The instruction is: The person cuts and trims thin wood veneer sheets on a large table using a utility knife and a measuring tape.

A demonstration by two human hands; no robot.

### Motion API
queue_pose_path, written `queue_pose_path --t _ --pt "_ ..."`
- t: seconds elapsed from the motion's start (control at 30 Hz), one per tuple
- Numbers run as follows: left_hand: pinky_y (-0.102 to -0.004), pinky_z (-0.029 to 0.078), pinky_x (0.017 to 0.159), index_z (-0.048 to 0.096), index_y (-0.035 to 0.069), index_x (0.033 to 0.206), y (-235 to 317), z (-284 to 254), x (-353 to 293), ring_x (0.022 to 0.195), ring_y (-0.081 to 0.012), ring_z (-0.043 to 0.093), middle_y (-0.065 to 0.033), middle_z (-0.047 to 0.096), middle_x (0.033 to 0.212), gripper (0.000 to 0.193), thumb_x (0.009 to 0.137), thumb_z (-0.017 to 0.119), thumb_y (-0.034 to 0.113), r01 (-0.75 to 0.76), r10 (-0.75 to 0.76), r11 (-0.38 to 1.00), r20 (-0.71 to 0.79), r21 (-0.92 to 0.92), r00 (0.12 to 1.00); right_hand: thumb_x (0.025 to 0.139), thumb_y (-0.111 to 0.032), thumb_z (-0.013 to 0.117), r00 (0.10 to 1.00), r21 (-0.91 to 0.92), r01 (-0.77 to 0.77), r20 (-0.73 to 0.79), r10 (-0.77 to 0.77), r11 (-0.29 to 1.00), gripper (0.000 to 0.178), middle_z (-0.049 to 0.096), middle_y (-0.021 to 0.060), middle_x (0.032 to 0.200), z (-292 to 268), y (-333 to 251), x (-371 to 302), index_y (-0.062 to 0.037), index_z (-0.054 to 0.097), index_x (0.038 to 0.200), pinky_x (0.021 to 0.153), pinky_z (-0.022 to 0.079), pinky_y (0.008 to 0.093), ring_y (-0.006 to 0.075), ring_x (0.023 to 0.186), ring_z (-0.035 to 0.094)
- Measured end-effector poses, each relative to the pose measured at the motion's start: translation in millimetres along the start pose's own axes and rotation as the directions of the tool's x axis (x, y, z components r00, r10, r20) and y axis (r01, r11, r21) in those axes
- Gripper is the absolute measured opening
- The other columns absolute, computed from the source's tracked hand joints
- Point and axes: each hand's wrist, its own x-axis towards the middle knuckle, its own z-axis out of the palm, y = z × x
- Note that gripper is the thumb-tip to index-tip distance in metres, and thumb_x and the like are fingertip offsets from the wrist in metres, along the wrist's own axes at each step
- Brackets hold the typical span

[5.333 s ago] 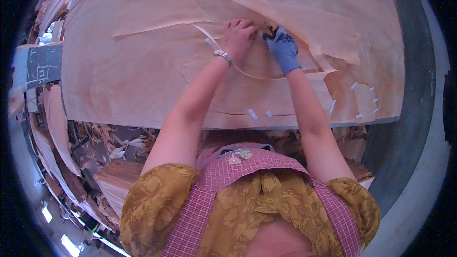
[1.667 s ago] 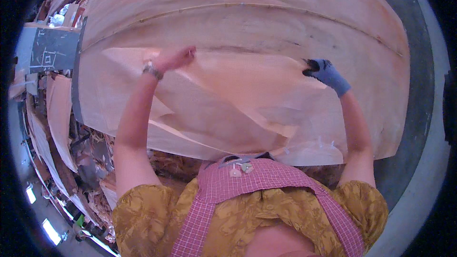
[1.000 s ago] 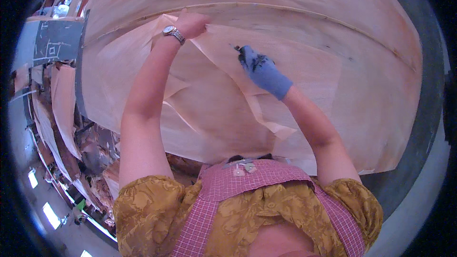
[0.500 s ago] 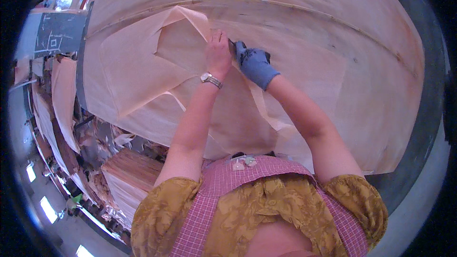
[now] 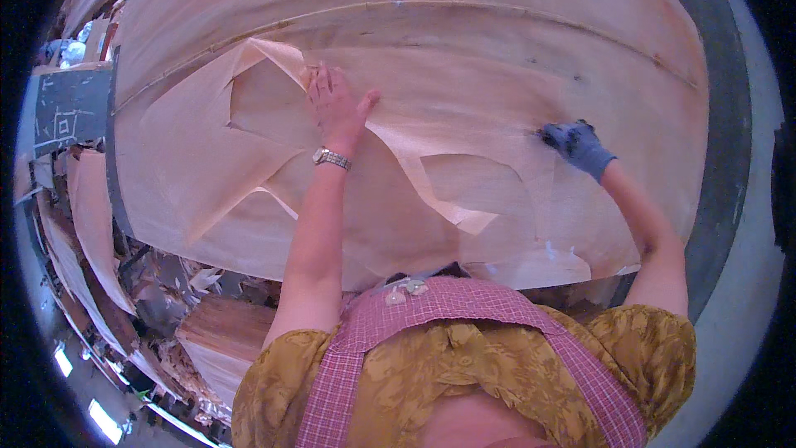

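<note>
Thin, pale pinkish wood veneer sheets (image 5: pixel 398 232) lie spread over a broad work surface in front of me. My left hand (image 5: pixel 336 108), bare and with a watch (image 5: pixel 332 158) at the wrist, rests on the veneer with its fingers stretched and thumb apart. Beside its fingertips a curled veneer edge (image 5: pixel 278 56) lifts up. Off to the right, my right hand (image 5: pixel 576 148) wears a blue glove with dark patches, and its fingers are curled close above the veneer. What it holds, if anything, is hidden. Between my hands a torn veneer strip (image 5: pixel 444 203) curls up.
A long thin strip (image 5: pixel 398 5) arches across the far part of the sheets. A dark green edge (image 5: pixel 721 141) borders them at the right. Stacked veneer (image 5: pixel 228 328) and scraps stand low at the left, below a grey-blue panel (image 5: pixel 73 108).
My gloved right hand has moved far right, away from my left hand. The left fingers have spread. A curved opening now shows in the veneer between the hands.
</note>
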Motion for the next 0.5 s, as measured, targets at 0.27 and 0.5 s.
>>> queue_pose_path --t 0.27,0.5 --pt "-0.0478 0.028 0.112 0.031 0.002 0.146 -4 0 -5 0.137 -0.0366 0.032 -0.0159 0.041 0.143 0.107 0.065 0.080 0.052 0.123 -0.122 0.991 0.019 -0.061 0.992 0.092 -0.018 0.058 0.925 0.121 0.156 -0.365 -0.102 0.980 0.013 0.065 0.0157 0.090 -46 -77 135 -0.0094 0.063 0.101 0.066 0.050 0.0429 0.0348 0.079 0.063" --pt "-0.0511 0.034 0.107 0.014 0.009 0.153 8 -18 1 0.135 -0.0382 0.033 -0.0161 0.040 0.143 0.122 0.061 0.083 0.049 0.150 -0.145 0.987 0.093 -0.055 0.985 0.094 -0.023 0.051 0.923 -0.079 0.295 -0.232 -0.306 0.952 0.012 0.065 0.0118 0.082 -34 -185 291 -0.0163 0.058 0.101 0.060 0.052 0.0442 0.0312 0.076 0.067"
